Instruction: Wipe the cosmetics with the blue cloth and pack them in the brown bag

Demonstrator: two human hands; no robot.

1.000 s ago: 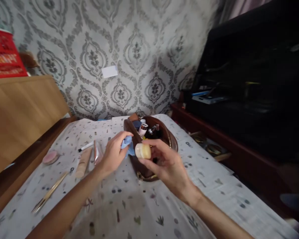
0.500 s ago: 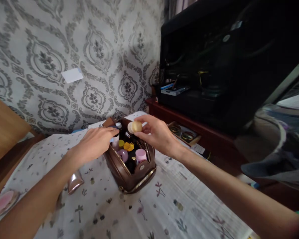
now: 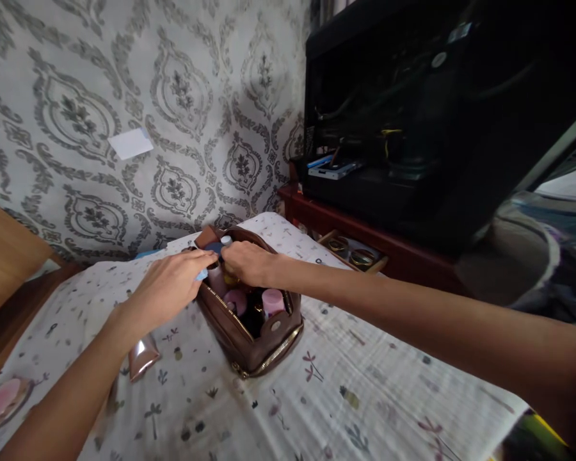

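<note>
A brown zip pouch (image 3: pixel 249 339) stands open on the patterned cloth, packed with small bottles and pink-lidded jars (image 3: pixel 272 299). My right hand (image 3: pixel 246 262) reaches down into the pouch with its fingers curled; what they grip is hidden inside. My left hand (image 3: pixel 170 287) rests on the pouch's left rim, fingers pinched on a bit of light blue cloth (image 3: pixel 202 274).
A rose-gold tube (image 3: pixel 141 358) lies left of the pouch and a pink compact (image 3: pixel 0 402) sits at the far left. A dark cabinet (image 3: pixel 436 128) on a red-brown shelf (image 3: pixel 365 240) stands to the right. Patterned wallpaper is behind.
My right hand, which held a cream-coloured jar above the pouch, has gone down into the pouch and the jar is out of sight. The left hand stays at the rim.
</note>
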